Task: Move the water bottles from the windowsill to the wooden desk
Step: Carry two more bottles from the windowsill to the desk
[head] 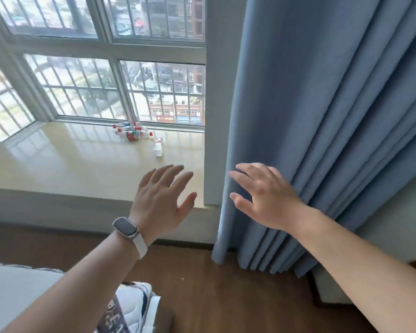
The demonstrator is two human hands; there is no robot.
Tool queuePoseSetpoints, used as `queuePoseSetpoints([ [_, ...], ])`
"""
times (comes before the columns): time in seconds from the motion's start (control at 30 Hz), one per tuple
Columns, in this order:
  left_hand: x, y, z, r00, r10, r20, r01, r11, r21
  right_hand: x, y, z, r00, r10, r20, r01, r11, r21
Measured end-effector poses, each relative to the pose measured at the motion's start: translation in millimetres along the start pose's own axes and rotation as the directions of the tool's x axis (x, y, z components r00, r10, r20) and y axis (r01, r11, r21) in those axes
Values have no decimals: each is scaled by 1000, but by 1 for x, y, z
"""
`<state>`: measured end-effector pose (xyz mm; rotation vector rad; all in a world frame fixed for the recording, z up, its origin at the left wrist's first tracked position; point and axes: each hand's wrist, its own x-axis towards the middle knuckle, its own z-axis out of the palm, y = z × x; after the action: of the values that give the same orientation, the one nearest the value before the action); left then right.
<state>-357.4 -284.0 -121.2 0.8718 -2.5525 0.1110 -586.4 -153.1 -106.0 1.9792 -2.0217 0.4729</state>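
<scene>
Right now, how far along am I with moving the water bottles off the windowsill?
Nothing looks moved yet: a cluster of bottles and a single bottle lie on the windowsill. Nothing is in hand: the left hand and the right hand, by the curtain, are open and empty, short of the bottles. All the carrying is left; the desk is out of view.

Windowsill [70,164]: glossy cream slab, pale reflections across it. Beyond the left hand [161,195], far back near the window glass [94,92], a cluster of water bottles [132,131] lies on the slab, red caps pointing different ways. A single bottle [159,147] lies on its side apart from the cluster, nearer the left hand, ahead and left of the right hand [262,198].
</scene>
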Motion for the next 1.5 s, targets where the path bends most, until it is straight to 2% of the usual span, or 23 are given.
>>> queuePoseSetpoints([
  [0.3, -24, -50, -5, 987, -154, -56, 154, 988, 3, 63, -37, 22, 985, -144, 97, 140, 989, 51],
  [0.43, -18, -68, -1, 980, -192, -60, 194, 980, 35, 91, -39, 35, 982, -153, 114, 142, 985, 97],
  [0.63, 20, -97, 4, 971, -227, -76, 234, 967, 97, 150, -22, 63, 974, -202, 103, 188, 974, 131],
  [0.83, 87, -119, 25, 968, -252, -13, 252, 959, 132, 210, 19, 96, 969, -214, 127, 192, 967, 166],
  [1.0, 129, -141, 41, 919, -395, 2, 393, 914, 100, 259, 46, 118, 960, -272, 72, 257, 952, 167],
  [1.23, 146, -169, 53, 866, -500, -17, 499, 861, 102, 318, 40, 143, 910, -409, 68, 384, 893, 236],
  [1.5, 147, -214, 50, 827, -558, -67, 562, 815, 140, 365, 18, 169, 896, -441, 56, 407, 864, 296],
])
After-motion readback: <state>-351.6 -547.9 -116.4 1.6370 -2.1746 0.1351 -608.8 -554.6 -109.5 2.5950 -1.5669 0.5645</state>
